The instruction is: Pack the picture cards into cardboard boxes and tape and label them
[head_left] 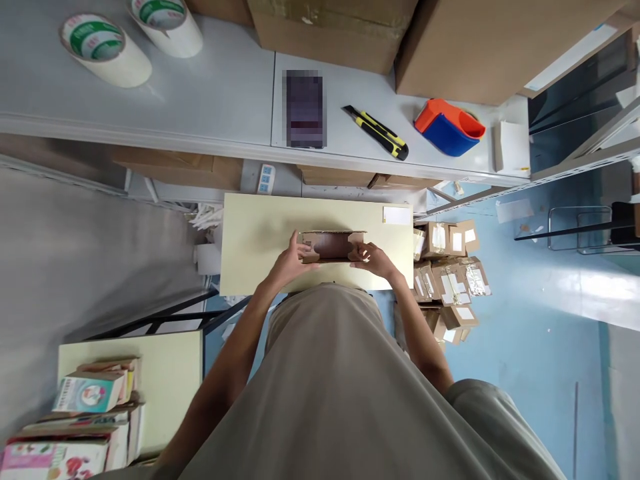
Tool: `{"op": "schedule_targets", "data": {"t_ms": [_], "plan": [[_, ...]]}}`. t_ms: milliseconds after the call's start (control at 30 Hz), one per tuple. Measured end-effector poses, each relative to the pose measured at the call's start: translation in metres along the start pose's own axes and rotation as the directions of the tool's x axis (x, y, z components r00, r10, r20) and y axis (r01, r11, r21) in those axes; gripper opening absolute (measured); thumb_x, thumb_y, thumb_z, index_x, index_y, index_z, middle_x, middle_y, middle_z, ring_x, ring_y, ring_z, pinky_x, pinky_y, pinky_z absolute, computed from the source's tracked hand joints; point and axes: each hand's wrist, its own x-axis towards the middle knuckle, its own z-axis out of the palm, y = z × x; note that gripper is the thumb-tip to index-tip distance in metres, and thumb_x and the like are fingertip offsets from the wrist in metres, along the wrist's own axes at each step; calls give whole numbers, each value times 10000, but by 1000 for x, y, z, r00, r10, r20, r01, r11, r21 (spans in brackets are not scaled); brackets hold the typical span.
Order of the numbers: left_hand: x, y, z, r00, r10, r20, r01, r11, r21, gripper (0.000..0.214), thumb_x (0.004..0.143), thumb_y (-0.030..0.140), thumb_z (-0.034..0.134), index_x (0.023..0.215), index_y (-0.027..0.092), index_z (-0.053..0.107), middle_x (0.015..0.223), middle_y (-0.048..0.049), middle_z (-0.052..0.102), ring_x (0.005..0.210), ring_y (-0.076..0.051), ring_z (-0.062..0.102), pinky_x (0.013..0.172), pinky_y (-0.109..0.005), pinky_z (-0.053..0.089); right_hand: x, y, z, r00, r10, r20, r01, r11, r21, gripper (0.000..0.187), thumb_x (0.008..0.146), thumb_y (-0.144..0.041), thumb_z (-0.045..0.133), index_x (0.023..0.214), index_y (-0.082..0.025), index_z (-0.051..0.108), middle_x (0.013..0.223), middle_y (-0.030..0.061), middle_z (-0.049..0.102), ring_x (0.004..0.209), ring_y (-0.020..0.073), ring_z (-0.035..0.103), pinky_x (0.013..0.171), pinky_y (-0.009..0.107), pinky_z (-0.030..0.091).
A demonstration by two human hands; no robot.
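Observation:
A small brown cardboard box (334, 245) lies on the pale yellow tabletop (250, 247), close to my body, its long opening facing up. My left hand (294, 259) grips its left end, thumb and fingers around the end flaps. At the opposite end, my right hand (374, 259) has its fingers curled around the right flap. The inside of the box looks dark, and I cannot make out whether anything lies in it. A white label (397, 215) rests at the table's far right corner.
On the grey shelf (215, 87) ahead are tape rolls (107, 53), a yellow-black utility knife (377, 132), an orange-blue tape dispenser (449, 127) and large cartons (335, 37). Taped parcels (450, 280) are stacked on the floor at right. Flat printed boxes (90, 393) sit at lower left.

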Motion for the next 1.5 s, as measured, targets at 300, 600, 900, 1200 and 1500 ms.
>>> {"op": "schedule_targets", "data": {"t_ms": [300,600,900,1200,1500], "plan": [[21,6,-8,976,112,-189,-61,964,257,401,970,297,838,1363,261,773,1279,-111,695,1084,-289,746,1053,-425,620,13,-8,12,928,120,-352,-140,990,-32,660,953,-255,770,1589,-263,595,1419,144,716,1067,287,777,901,444,667],[16,-3,15,959,54,-278,-6,985,171,290,1003,296,801,1287,238,821,1222,-89,702,891,-215,734,995,-397,626,17,19,27,930,94,-355,-17,977,214,301,1013,-360,678,1257,-260,825,1398,119,728,1065,254,803,986,443,715],[28,5,25,957,79,-278,-35,986,161,297,1022,361,790,1291,248,847,1263,-84,724,865,-193,740,962,-371,637,9,32,27,886,147,-439,25,931,363,462,984,-633,718,1161,-247,900,1358,129,790,1120,282,799,938,428,736],[20,10,25,964,5,-264,9,999,51,261,1019,338,712,1210,222,847,1151,-90,741,880,-193,746,998,-376,656,4,26,28,877,287,-386,-103,896,433,282,978,-440,718,1089,-222,858,1305,125,816,1138,255,809,990,395,707],[33,20,28,956,-94,-278,123,989,87,194,984,282,691,1112,221,823,1131,-96,781,870,-205,771,977,-378,650,15,15,18,877,339,-340,-198,900,387,176,929,-299,698,1035,-225,817,1307,93,831,978,220,826,905,366,700]]}}
